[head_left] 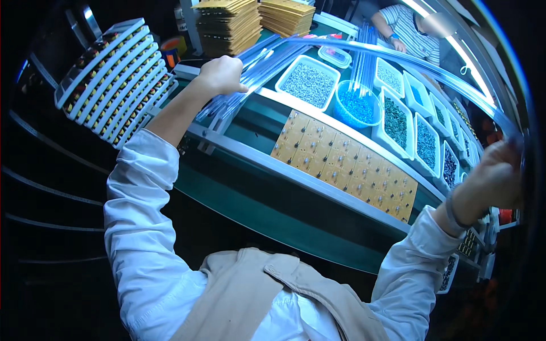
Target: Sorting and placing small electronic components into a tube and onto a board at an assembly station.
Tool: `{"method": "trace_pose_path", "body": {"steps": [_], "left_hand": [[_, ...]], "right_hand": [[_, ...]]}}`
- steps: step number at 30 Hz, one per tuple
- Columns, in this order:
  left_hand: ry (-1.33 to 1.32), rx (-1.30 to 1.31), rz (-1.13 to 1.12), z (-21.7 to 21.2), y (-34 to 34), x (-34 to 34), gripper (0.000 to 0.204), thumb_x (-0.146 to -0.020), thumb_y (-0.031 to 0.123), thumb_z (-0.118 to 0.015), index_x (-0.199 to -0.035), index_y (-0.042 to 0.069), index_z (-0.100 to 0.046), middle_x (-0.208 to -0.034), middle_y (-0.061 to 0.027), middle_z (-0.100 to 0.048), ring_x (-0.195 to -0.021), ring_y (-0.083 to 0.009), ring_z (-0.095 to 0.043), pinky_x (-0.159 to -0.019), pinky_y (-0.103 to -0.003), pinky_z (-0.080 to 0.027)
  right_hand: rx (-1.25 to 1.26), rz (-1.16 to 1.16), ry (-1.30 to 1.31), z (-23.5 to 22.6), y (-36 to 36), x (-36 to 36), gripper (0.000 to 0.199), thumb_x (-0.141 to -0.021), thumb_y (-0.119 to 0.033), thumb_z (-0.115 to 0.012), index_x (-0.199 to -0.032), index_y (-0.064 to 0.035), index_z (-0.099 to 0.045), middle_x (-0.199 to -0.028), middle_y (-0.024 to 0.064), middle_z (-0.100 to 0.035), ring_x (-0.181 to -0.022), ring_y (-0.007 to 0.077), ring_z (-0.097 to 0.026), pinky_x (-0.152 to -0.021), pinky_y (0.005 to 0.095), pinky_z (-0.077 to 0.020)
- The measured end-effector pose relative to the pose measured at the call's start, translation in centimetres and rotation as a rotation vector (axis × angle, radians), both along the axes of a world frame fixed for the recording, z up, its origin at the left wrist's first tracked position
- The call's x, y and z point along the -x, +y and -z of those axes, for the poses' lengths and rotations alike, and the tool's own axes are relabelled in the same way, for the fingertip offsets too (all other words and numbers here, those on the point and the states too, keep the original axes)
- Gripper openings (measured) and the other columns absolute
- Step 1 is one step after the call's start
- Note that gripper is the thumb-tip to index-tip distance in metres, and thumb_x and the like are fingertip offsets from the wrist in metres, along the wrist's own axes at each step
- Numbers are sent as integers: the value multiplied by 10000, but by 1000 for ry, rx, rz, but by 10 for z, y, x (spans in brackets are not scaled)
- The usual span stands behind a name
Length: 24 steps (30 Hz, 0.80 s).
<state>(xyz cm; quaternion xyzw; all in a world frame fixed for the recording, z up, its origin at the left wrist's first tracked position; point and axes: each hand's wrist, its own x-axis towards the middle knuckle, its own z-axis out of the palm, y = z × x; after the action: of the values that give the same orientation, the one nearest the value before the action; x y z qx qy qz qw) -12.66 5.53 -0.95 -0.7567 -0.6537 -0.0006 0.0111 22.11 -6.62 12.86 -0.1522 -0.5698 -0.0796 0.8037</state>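
My left hand (220,75) is a fist at the far left of the bench, closed on clear plastic tubes. A bundle of such tubes (270,67) lies slantwise beside and under it. Out at the right edge, my right hand (493,177) is closed and somewhat blurred, at the end of a long clear plastic tube (421,58). That tube arches over the bins from the bundle's far end to this hand. Between my arms, a panel of tan circuit boards (348,162) with small parts standing on it rests along the bench's metal rail (318,177).
Behind the panel stand a white bin of small grey parts (308,81), a round blue tub (364,120) and several white bins of components (396,122). Stacked white trays (114,85) rise at left, with piled brown boards (227,27) behind. A co-worker in a striped shirt (405,21) sits across.
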Motion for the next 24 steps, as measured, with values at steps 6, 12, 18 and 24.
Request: {"method": "trace_pose_path", "body": {"steps": [6, 12, 18, 24], "left_hand": [[-62, 51, 36, 1, 7, 1, 357, -726, 302, -656, -875, -19, -608, -877, -199, -631, -805, -304, -632, -713, -367, -503], [-601, 18, -78, -1, 0, 24, 325, -812, 276, -585, -891, -39, -561, -748, -136, -615, -623, -209, -604, -589, -291, -491], [-1616, 584, -177, -3, -20, 82, 295, -922, 257, -440, -968, -20, -528, -647, -15, -539, -513, -60, -516, -475, -154, -422], [-1847, 441, -250, -21, -85, 33, 290, -942, 249, -387, -992, -7, -514, -716, -52, -560, -563, -87, -546, -492, -176, -467]], "right_hand": [[-64, -76, -1026, 82, 40, 42, 540, -760, -248, -683, -1192, -14, -460, -1065, 174, -585, -842, 274, -641, -721, 301, -539], [-221, -181, -1145, 145, 61, 136, 121, -804, -153, -602, -835, -73, -517, -670, 24, -506, -486, 119, -516, -405, 233, -430], [-35, -169, -1306, 161, 104, 189, 225, -817, -233, -614, -940, -54, -555, -849, 81, -569, -607, 166, -584, -451, 279, -456], [165, -341, -975, 152, 73, 187, 523, -741, -322, -683, -1144, -52, -487, -924, 140, -566, -713, 222, -615, -560, 329, -503]]}}
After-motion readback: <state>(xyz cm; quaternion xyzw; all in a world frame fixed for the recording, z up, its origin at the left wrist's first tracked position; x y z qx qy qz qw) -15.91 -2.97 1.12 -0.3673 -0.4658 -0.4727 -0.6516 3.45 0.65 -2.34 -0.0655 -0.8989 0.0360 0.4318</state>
